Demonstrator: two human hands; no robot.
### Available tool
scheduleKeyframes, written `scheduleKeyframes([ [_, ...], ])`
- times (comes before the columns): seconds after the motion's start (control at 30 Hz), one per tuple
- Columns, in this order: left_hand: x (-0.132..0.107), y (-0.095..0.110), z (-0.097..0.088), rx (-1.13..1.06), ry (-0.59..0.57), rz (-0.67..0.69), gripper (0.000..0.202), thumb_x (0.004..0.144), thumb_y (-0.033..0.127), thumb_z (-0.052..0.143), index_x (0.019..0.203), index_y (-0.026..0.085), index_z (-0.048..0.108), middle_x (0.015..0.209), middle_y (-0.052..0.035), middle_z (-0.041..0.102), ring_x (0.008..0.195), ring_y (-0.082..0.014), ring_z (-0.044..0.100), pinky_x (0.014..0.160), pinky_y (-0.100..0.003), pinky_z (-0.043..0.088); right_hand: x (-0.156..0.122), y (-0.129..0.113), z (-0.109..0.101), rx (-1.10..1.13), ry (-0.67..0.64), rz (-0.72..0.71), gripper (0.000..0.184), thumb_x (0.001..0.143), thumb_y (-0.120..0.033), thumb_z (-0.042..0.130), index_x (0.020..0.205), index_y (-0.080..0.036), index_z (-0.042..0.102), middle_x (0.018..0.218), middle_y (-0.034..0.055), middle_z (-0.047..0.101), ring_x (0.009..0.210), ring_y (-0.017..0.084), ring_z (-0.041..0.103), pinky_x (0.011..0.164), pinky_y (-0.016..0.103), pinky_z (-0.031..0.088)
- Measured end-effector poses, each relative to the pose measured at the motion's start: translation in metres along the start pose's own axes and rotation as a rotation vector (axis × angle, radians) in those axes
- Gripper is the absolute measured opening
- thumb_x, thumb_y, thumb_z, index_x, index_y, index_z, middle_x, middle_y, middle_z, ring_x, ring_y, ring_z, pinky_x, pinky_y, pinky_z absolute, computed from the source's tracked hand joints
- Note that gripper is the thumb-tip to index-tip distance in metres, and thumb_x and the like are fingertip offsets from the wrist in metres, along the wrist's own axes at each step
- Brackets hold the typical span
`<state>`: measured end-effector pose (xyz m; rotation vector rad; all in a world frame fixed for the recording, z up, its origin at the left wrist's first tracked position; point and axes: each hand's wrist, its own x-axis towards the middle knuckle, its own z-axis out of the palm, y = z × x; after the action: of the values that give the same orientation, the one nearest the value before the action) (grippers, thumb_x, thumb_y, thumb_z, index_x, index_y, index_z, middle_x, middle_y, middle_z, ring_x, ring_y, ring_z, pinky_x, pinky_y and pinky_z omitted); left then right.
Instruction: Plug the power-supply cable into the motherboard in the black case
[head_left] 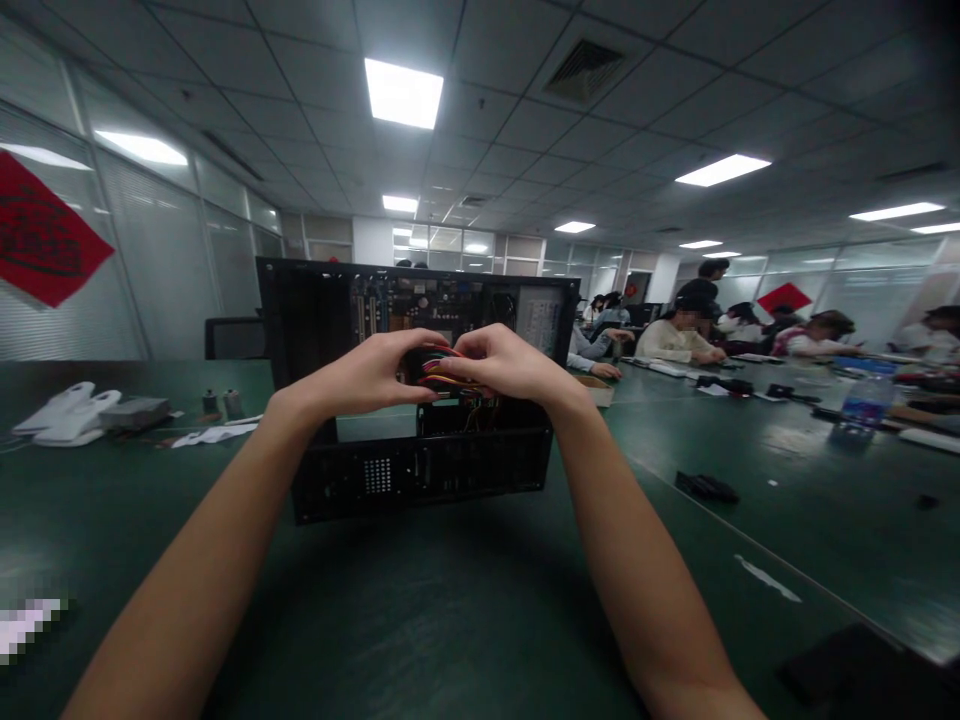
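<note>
A black computer case stands upright on the green table in front of me, its side open. Inside it shows a circuit board with slots. Both my hands are at the opening, around a bundle of coloured cables in red, yellow, orange and black. My left hand curves round the bundle's left side, thumb below and fingers above. From the right, my right hand pinches the cables between thumb and fingers. The cables' lower ends run down into the case, partly hidden.
On the left lie white plastic bags, a grey box and two small cylinders. To the right are a black object, a water bottle and a paper scrap. People sit along the far side.
</note>
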<state>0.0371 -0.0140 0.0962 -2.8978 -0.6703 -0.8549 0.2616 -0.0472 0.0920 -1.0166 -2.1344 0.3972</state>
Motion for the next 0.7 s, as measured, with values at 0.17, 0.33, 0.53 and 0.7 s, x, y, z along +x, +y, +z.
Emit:
scheduleKeyframes([
  [0.17,0.000,-0.001,0.002,0.021,-0.004,-0.040,0.058,0.086,0.035,0.070,0.139,0.017,0.056,0.125,-0.0113,0.070,0.099,-0.0217,0.069,0.086,-0.033,0.053,0.001,0.002,0.001,-0.002,0.002,0.015,0.040,0.090,-0.052,0.063,0.076,-0.015,0.062,0.060,-0.0028,0.055,0.047,0.007,0.049,0.044,0.020,0.031],
  [0.33,0.001,-0.002,0.001,0.033,-0.005,-0.007,0.048,0.083,0.033,0.072,0.128,0.016,0.063,0.115,-0.0101,0.073,0.096,-0.0210,0.069,0.083,-0.030,0.053,0.004,0.000,0.010,-0.042,-0.072,0.022,0.033,0.097,-0.043,0.056,0.079,-0.016,0.061,0.059,-0.0029,0.055,0.046,0.008,0.052,0.044,0.020,0.034],
  [0.53,0.002,-0.003,0.006,0.062,0.026,0.011,0.045,0.080,0.026,0.072,0.123,0.016,0.066,0.112,-0.0094,0.074,0.097,-0.0221,0.070,0.082,-0.030,0.053,0.005,-0.009,0.023,-0.091,-0.074,0.053,0.026,0.097,-0.035,0.055,0.081,-0.016,0.058,0.055,-0.0036,0.054,0.044,0.009,0.053,0.043,0.019,0.034],
  [0.7,0.005,0.000,0.012,0.091,0.046,0.040,0.043,0.079,0.018,0.069,0.121,0.017,0.067,0.113,-0.0090,0.074,0.100,-0.0231,0.070,0.084,-0.032,0.053,0.005,-0.010,0.027,-0.085,-0.064,0.057,0.013,0.089,-0.024,0.057,0.079,-0.016,0.056,0.054,-0.0043,0.053,0.045,0.008,0.050,0.043,0.019,0.033],
])
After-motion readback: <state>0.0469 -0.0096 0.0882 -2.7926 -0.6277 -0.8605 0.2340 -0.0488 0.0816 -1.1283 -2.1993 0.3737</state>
